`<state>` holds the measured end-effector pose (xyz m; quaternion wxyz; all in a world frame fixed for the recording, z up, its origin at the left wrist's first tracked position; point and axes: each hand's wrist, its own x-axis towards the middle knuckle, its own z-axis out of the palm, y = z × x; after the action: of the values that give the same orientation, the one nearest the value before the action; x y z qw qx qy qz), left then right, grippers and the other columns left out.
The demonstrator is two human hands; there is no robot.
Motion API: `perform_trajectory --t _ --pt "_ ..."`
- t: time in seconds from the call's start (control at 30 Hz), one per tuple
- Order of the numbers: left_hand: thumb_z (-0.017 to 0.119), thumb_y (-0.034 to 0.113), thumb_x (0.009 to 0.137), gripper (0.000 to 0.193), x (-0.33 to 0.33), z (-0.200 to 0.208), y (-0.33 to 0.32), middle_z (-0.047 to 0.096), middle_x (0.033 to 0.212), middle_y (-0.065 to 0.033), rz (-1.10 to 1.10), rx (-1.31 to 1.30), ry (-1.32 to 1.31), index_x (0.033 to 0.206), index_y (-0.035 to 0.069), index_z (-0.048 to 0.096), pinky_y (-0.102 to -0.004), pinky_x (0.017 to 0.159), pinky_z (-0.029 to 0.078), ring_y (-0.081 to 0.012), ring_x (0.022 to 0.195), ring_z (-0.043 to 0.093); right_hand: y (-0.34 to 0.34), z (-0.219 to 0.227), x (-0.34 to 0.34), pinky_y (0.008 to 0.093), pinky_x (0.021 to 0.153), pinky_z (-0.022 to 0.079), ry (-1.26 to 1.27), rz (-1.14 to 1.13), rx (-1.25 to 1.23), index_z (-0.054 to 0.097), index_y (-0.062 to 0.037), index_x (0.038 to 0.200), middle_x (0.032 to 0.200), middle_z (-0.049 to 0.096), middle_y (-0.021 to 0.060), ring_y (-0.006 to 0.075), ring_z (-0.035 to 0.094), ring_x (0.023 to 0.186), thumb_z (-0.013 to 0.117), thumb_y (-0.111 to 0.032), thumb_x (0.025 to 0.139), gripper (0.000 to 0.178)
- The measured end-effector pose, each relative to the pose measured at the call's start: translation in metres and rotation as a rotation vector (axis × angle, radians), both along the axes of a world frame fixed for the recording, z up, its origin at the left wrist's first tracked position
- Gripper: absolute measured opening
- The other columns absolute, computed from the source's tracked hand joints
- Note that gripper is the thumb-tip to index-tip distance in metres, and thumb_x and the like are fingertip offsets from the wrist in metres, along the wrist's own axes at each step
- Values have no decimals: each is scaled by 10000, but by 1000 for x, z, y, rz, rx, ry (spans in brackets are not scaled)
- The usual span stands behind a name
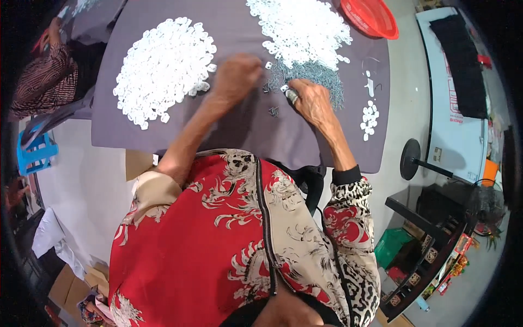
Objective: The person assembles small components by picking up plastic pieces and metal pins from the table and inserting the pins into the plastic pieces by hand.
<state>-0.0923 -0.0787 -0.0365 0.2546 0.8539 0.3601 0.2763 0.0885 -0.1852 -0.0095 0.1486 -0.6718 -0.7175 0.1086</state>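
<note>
My right hand (313,101) pinches a small white plastic piece (284,88) at its fingertips; a greyish wrap covers part of one digit. The hand rests at the near edge of a heap of small grey metal nails or screws (324,79). My left hand (237,77) is over the middle of the table, smeared by motion, and its fingers cannot be made out. To its left spreads a big round heap of white plastic pieces (163,71). Another heap of white pieces (305,32) lies beyond the grey ones. A tiny cluster of metal bits (274,111) sits nearer me.
The table (261,136) has a grey-purple cover. A red plastic basket (373,19) stands at its far right corner, with several loose white pieces (369,120) along the right edge. Another person's arm (54,49) shows at the far left, above a blue stool (37,152).
</note>
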Motion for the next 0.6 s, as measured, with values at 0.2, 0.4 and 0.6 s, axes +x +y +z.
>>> perform_trajectory --t 0.2,0.4,0.6 --pt "593 119 693 79 46 -15 -35 512 715 -105 -174 193 -50 689 46 564 -402 625 463 -300 724 529 -1 -11 7 426 604 455 -40 -37 73 548 -14 767 760 581 156 349 567 678 543 -97 743 87" --pt "578 72 662 41 55 -24 -35 511 733 -112 -169 206 -44 676 43 553 -415 586 456 -300 726 528 2 -16 16 445 558 451 -61 -23 179 521 -6 748 705 566 164 354 569 625 549 -68 718 74" --pt "622 88 706 100 47 -10 -23 544 681 -23 -140 -382 -284 779 36 577 -261 573 424 -121 606 499 6 -13 26 434 590 443 -1 -102 114 547 -4 779 734 570 183 374 559 670 520 -87 738 97"
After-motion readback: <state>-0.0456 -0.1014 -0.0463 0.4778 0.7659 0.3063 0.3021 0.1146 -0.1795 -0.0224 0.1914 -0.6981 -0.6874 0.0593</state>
